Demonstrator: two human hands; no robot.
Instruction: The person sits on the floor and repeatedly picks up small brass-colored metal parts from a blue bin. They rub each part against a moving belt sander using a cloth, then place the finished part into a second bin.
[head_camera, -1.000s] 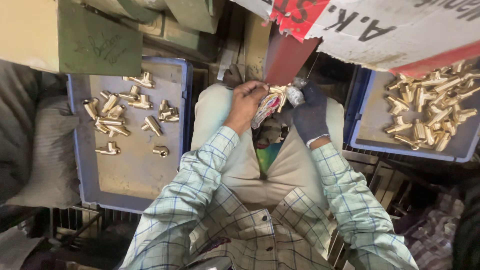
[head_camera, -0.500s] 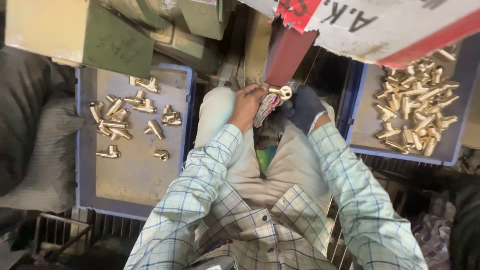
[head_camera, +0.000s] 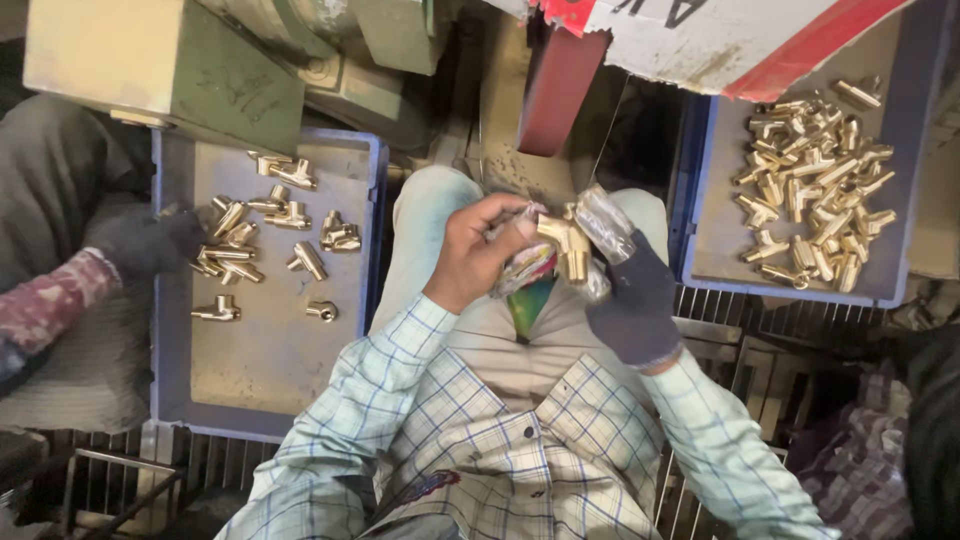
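A brass T-shaped fitting (head_camera: 565, 247) is held over my lap between both hands. My left hand (head_camera: 478, 255) is bare, gripping the fitting's left side together with a colourful rag (head_camera: 527, 270). My right hand (head_camera: 632, 300) wears a dark glove with shiny tape on its fingertips and clasps the fitting from the right. Just beyond the hands, a red-brown sanding belt (head_camera: 558, 90) hangs apart from the fitting.
A blue tray (head_camera: 270, 360) on my left holds several brass fittings (head_camera: 290, 215). A second blue tray (head_camera: 730, 250) on my right holds a heap of them (head_camera: 815, 200). Another person's gloved hand (head_camera: 150, 245) reaches the left tray's edge. A green machine housing (head_camera: 170, 70) is at the back left.
Both hands have drawn the fitting back from the belt toward my body. Another person's gloved hand has come in at the left tray.
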